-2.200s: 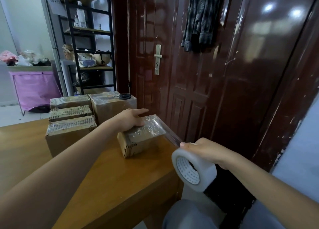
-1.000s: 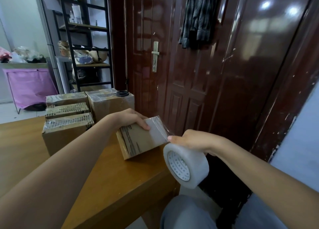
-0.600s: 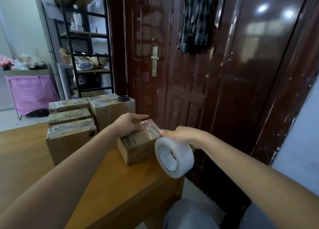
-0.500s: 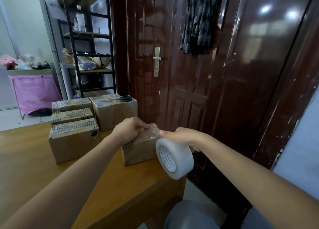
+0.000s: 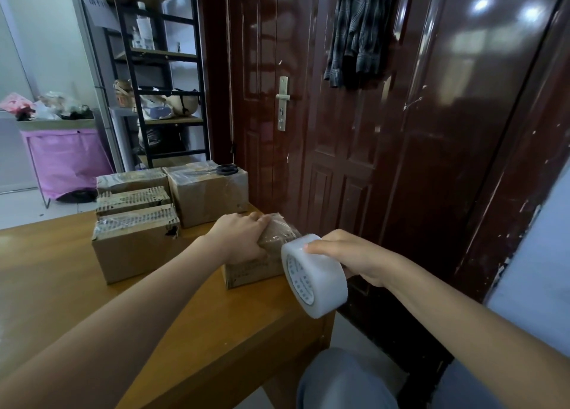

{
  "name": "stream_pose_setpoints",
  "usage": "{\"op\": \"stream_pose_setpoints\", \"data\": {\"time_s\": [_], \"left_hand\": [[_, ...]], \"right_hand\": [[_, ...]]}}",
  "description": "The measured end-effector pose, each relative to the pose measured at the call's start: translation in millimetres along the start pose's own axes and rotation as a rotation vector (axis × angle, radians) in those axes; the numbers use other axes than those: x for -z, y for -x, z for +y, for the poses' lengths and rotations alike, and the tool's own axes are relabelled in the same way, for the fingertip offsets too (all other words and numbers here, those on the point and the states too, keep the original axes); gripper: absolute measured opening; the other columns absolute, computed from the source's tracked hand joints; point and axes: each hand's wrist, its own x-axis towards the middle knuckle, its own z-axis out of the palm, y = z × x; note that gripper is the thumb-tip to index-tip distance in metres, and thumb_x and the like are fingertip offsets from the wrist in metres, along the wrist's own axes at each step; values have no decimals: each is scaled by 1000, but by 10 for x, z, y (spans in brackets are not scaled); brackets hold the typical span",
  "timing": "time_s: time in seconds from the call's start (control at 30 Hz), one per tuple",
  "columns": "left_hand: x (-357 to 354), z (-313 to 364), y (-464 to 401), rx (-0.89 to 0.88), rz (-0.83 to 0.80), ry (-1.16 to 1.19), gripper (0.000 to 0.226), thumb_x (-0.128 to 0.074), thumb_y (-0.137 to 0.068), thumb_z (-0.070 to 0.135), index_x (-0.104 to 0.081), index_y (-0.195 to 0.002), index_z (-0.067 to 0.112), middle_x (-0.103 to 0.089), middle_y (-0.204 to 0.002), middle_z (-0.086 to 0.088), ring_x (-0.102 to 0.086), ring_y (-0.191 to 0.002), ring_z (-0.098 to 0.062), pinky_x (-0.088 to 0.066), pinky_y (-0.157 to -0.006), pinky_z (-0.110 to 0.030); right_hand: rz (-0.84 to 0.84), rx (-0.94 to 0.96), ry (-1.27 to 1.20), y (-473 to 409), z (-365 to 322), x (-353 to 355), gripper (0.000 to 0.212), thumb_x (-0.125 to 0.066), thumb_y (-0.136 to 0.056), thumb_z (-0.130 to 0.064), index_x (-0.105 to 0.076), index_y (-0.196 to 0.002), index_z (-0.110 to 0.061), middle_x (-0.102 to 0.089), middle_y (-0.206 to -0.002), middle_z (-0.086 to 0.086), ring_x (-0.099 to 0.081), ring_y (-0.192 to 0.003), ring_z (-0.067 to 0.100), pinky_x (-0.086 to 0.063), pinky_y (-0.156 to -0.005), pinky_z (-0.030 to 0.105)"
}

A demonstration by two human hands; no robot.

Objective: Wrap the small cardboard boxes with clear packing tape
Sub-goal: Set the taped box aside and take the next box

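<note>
Taped boxes [image 5: 135, 242] sit stacked at your left on the table [image 5: 61, 300]. Your left hand [image 5: 240, 237] grips the small box [image 5: 262, 265] near the table's right edge; your right hand [image 5: 348, 256] clasps the tape roll [image 5: 313, 277] just beside it.

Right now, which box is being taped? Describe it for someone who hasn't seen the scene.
On the wooden table, go to the corner by the dark door. The small box there sits apart from the stacked boxes; it alone has a left hand on it.
</note>
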Motion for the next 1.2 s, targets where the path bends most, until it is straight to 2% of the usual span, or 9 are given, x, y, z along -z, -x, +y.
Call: {"op": "stream_pose_setpoints", "data": {"time_s": [0.1, 0.27, 0.43, 0.5, 0.6, 0.7, 0.87, 1.03, 1.2], "left_hand": [[15, 18, -4, 15, 29, -19, 88, -53, -87, 64, -19, -153, 19, -47, -143, -5, -57, -115, -29, -48, -83, -35], [32, 53, -37, 44, 66, -40, 94, -55, -83, 68, -13, -155, 24, -53, -137, -4, -59, -110, -27, -41, -70, -30], [71, -12, -96, 100, 91, 75, 88, -57, -80, 70, -27, -152, 30, -62, -123, -2, -60, -105, -25, -41, -71, -29], [143, -26, -152, 135, 47, 208, 83, -60, -79, 68, -36, -149, 32, -61, -126, -3, -58, -111, -26, -41, -74, -30], [237, 15, -247, 166, -49, 335, 78, -64, -77, 65, -42, -145, 34, -54, -137, -3, -54, -119, -27, -44, -83, -32], [230, 125, -258, 149, -24, 181, 83, -60, -78, 69, -38, -147, 31, -56, -134, -5, -56, -116, -28, -47, -81, -33], [64, 318, -249, 99, 101, -13, 90, -56, -79, 70, -22, -152, 29, -62, -119, -5, -62, -97, -27, -50, -69, -32], [-44, 309, -230, 160, 155, 126, 91, -59, -78, 67, -19, -150, 29, -56, -128, -4, -62, -99, -29, -54, -75, -37], [-30, 286, -219, 160, 145, 157, 92, -58, -77, 69, -21, -152, 31, -54, -134, -3, -61, -105, -29, -47, -69, -32]], "right_hand": [[-35, -34, -4, 82, 36, -28, 59, -46, -98, -50, -66, -109, 4, -70, -99, 13, -67, -89, 19, -49, -88, 30], [-57, -115, -74, 155, 172, -105, 59, -42, -97, -58, -69, -106, -6, -74, -96, 6, -70, -96, 17, -50, -99, 34], [-7, -73, -32, 161, 110, -7, 57, -45, -93, -61, -65, -111, -10, -68, -103, -3, -65, -105, 12, -49, -94, 26], [31, -41, -67, 178, 54, 105, 53, -47, -93, -59, -67, -108, -12, -69, -98, -7, -63, -99, 8, -47, -88, 22], [52, -4, -98, 176, -17, 207, 49, -48, -94, -57, -69, -91, -13, -70, -72, -8, -68, -80, 10, -50, -77, 25], [128, 36, -107, 200, -65, 243, 51, -51, -94, -53, -70, -92, -7, -73, -75, 3, -71, -76, 18, -57, -74, 31], [201, 145, -218, 327, -207, 406, 45, -53, -97, -39, -60, -64, -10, -55, -44, -7, -54, -41, 3, -40, -44, 15], [213, 163, -254, 334, -259, 405, 45, -52, -98, -37, -59, -63, -11, -55, -43, -8, -54, -39, 2, -39, -41, 14], [150, 24, -212, 397, 75, 276, 43, -51, -98, -39, -60, -66, -12, -54, -43, -9, -53, -40, 1, -39, -44, 15]]}}
